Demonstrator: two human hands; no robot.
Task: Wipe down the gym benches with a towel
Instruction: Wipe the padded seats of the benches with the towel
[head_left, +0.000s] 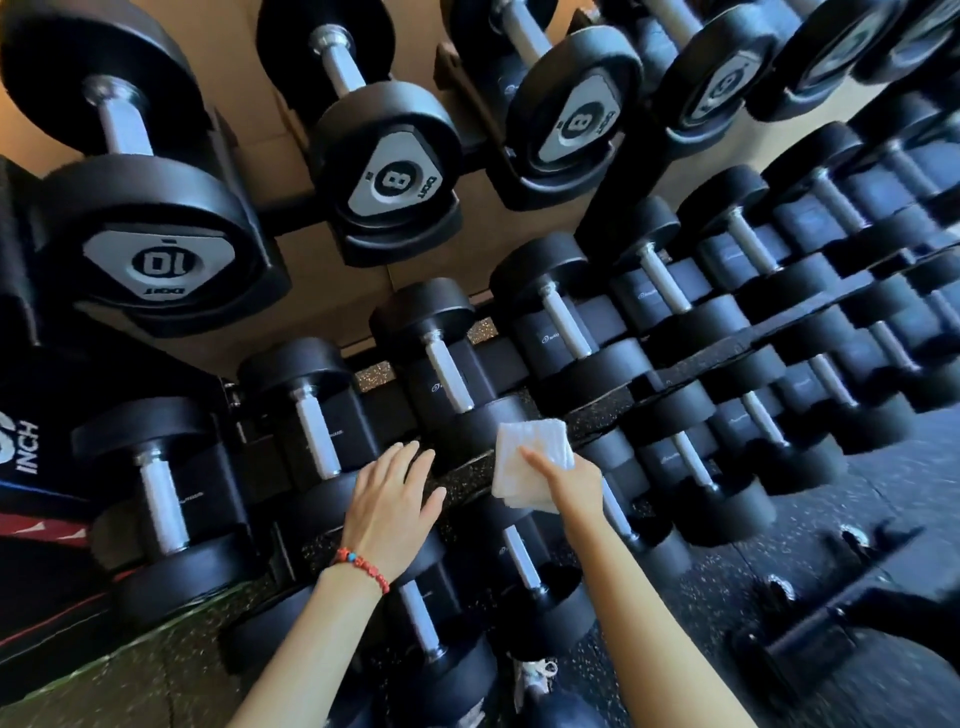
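A person looks down over a dumbbell rack (691, 358), seen from their own head height, with both bare forearms reaching forward into view. The right hand (574, 486) holds a folded white towel (530, 462), the thumb lying across the cloth's upper face and pinching it against the fingers hidden underneath; the towel sits over the round black end of a dumbbell on the rack's middle tier, though whether cloth and rubber actually touch cannot be told. Just to the left of the towel, the left hand (392, 501) is spread flat with straight, slightly parted fingers, palm down on or just above the speckled rail of the rack, holding nothing. A red beaded bracelet (361, 569) circles that wrist. The rack's tiers carry rows of black dumbbells with silver handles, running away to the right of the towel. On the tier above the towel, larger dumbbells show grey end plates, one marked 10 (158, 262) and one marked 8 (397, 182). Left of the rack stands a dark object (26, 447) printed with the word INCH. Below the rack lies dark speckled rubber flooring (831, 561).
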